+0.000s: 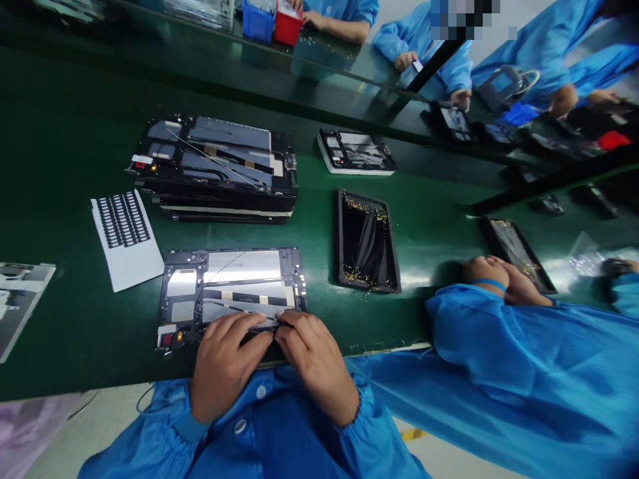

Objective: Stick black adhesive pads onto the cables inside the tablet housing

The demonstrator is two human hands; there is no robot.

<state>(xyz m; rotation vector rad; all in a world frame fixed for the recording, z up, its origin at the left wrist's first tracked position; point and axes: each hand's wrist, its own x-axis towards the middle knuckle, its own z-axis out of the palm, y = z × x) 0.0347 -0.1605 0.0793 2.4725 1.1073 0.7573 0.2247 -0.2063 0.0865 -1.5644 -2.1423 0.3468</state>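
At 9 o'clock, on the edge of the green bench mat [74,346], lies a printed sheet [20,306], cut off by the frame. At 10 o'clock a white backing sheet of black die-cut pads [124,236] sits tilted on the mat. At 11 o'clock is a stack of opened tablets [214,166], the top one showing its metal shields and a thin wire.

At 12 o'clock, just in front of the blue smock, an open tablet [229,293] lies flat, its black frame and silver panels facing up. The left hand [227,366] and right hand [314,362] are together on its lower edge, their fingertips [277,318] meeting over a narrow dark strip. Whether they pinch that strip or only press on it, I cannot tell.

At 1 o'clock are a white-edged tablet frame [354,152] and, nearer, a black tray [367,241] flecked with gold specks. At 2 o'clock, a co-worker's clasped hands [504,279] rest beside a similar tray [516,256].
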